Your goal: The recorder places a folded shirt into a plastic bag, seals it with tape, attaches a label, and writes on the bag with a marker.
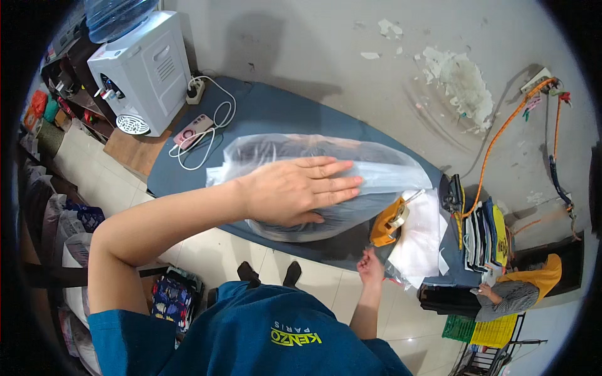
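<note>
My left hand (296,190) lies flat across a puffed transparent plastic bag (263,150), palm down, fingers slightly spread. Pale, folded-looking material (385,176) shows through the film. The bag rests on a dark blue-grey padded table (282,105). Just right of it, an orange tape dispenser (386,225) with a tape roll stands at the edge of a stack of white plastic sheets or bags (418,235). My right hand (370,267) is at the table's near edge, below the dispenser, fingers curled; whether it pinches anything is too small to tell.
A pink phone (194,130) with a white cable lies back left, beside a white water dispenser (146,70). Rightward are a clothes iron (454,195) on an orange cord (489,155) and folded garments (484,235). Another person (515,293) is at far right.
</note>
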### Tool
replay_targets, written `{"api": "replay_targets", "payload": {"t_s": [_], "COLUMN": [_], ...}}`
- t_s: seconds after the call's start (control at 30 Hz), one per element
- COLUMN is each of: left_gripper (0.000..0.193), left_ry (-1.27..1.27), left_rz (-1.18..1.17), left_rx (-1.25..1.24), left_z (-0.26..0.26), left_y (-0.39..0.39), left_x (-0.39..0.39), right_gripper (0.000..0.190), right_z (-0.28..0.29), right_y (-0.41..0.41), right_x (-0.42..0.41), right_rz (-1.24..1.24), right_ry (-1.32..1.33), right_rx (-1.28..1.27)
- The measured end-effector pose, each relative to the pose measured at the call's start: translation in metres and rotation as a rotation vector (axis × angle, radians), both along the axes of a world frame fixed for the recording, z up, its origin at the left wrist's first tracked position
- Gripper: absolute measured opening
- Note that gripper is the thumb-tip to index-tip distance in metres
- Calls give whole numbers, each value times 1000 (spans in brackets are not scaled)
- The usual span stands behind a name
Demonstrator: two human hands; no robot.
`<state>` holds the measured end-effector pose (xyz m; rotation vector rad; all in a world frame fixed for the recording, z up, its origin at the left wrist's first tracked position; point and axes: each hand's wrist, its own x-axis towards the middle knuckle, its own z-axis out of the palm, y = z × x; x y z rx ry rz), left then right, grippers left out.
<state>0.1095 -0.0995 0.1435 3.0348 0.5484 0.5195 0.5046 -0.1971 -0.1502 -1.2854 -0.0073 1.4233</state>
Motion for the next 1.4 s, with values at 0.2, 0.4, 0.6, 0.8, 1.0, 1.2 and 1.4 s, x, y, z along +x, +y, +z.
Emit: {"api": "replay_targets", "payload": {"t_s": [0.2,0.4,0.6,0.8,1.0,1.2,1.4], "left_gripper": [69,67,66,63,61,53,55], "left_ry": [-16,-38,-65,-41,-28,69,-91], "left_rz": [8,-2,-9,-11,3,143,312], "left_rx": [41,96,92,59,55,186,251], "left_z": [-12,-12,-11,-4,-1,-1,-25], "left_y": [0,1,-4,-8,-13,-33,-79], "left_x": [-12,-10,-11,-13,-9,0,39], "right_gripper": [35,38,42,48,52,48,45], "right_z": [292,356,330,334,315,295,295], "right_y": [28,66,74,64,48,44,43], "right_x": [-120,-184,-182,-181,-173,-161,-156], "right_rz": [274,547,738,793,704,729,705], "right_ry": [-648,-854,-1165,-1120,-973,-802,-726], "right_rx": [543,447,73,63,195,361,434]}}
